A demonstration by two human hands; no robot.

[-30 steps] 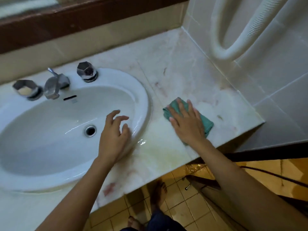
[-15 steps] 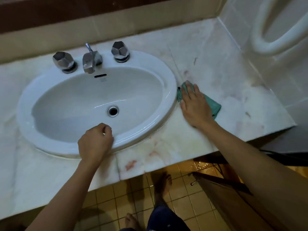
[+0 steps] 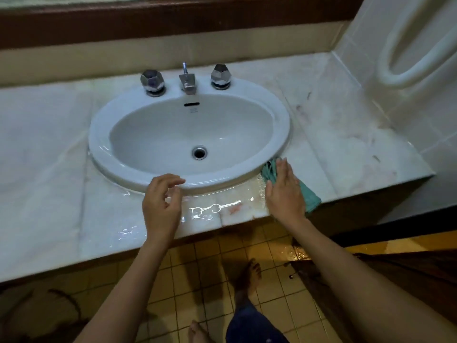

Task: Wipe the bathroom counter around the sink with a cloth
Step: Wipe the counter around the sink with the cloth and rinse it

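A white oval sink (image 3: 106,149) is set into a pale marble counter (image 3: 346,134). My right hand (image 3: 284,191) presses flat, fingers straight, on a green cloth (image 3: 310,196) at the counter's front edge, right beside the sink's front-right rim. Most of the cloth lies under the palm. My left hand (image 3: 162,206) hovers over the sink's front rim with fingers loosely curled, holding nothing. The counter in front of the sink shines wet (image 3: 215,209).
A chrome tap (image 3: 188,81) with two faceted knobs (image 3: 152,81) (image 3: 220,75) stands behind the basin. A tiled wall with a white looped rail (image 3: 405,68) bounds the counter's right end. Below are yellow floor tiles (image 3: 197,280) and my bare feet.
My right hand has slid the cloth toward me along the sink's right rim to the front edge. My left hand's fingers have loosened. The view has shifted, bringing the sink to the centre.
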